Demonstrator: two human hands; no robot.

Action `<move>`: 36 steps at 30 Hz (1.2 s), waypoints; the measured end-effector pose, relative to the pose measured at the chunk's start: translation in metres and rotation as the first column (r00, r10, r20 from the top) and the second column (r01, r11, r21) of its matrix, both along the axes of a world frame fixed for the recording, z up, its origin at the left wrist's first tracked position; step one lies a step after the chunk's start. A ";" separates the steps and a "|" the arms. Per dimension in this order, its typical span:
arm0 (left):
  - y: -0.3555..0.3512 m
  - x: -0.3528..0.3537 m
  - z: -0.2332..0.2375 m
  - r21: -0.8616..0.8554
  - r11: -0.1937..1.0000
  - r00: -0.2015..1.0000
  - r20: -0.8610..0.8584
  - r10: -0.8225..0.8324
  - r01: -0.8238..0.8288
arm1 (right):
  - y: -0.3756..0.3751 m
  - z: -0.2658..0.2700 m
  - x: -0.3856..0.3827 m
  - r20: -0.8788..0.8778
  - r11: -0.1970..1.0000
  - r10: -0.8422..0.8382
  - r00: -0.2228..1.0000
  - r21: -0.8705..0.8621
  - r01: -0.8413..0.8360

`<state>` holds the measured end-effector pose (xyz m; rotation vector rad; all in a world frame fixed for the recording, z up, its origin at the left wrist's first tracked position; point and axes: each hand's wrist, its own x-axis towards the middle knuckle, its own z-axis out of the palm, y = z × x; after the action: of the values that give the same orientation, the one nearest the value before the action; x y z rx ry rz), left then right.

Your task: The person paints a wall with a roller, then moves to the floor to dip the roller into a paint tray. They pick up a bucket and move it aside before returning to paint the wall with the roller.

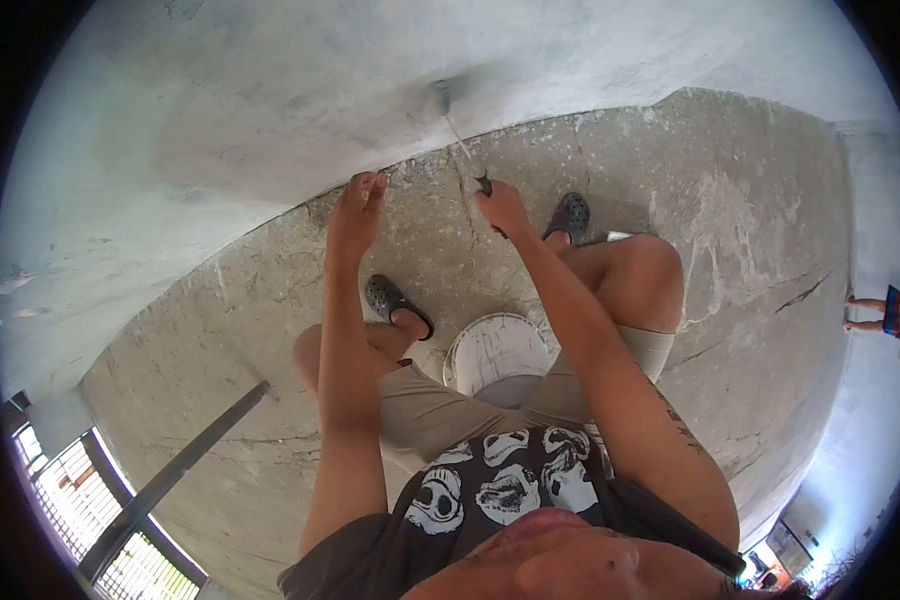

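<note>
Right, R hand [500,208] is clenched round the dark grip of a thin tool [460,140]. The shaft angles up so its tip meets the smooth grey wall [270,100] at a darker patch. L hand [355,205] touches the wall's foot, prob. for balance in the squat; can't tell if it pinches anything. A round white bucket [495,350] sits btwn the knees, on a rough, cracked concrete floor [750,250].
</note>
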<state>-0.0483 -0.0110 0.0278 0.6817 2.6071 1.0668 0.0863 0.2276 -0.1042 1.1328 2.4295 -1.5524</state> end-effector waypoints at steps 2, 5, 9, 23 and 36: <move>-0.002 0.000 0.000 0.016 1.000 1.000 0.010 0.002 -0.002 | -0.002 0.003 0.001 -0.027 0.997 0.082 0.996 0.004 -0.082; -0.006 -0.003 0.000 0.034 0.999 1.000 0.009 0.019 -0.019 | 0.017 -0.005 0.007 -0.019 0.998 -0.065 0.998 -0.026 0.065; -0.007 -0.006 -0.007 0.023 1.000 1.000 -0.001 0.019 -0.019 | 0.049 -0.018 0.006 0.017 0.943 -0.298 0.955 -0.151 0.297; -0.012 -0.008 -0.002 0.026 0.998 0.998 -0.014 0.062 -0.062 | 0.014 -0.025 0.009 -0.045 0.967 -0.245 0.968 0.066 0.248; -0.008 -0.004 -0.003 0.017 0.998 0.998 0.013 0.054 -0.054 | -0.017 -0.039 -0.009 0.018 0.956 0.184 0.983 0.227 -0.184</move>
<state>-0.0525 -0.0187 0.0246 0.6093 2.6225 1.1067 0.0774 0.2110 -0.1427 0.8980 2.6809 -1.2502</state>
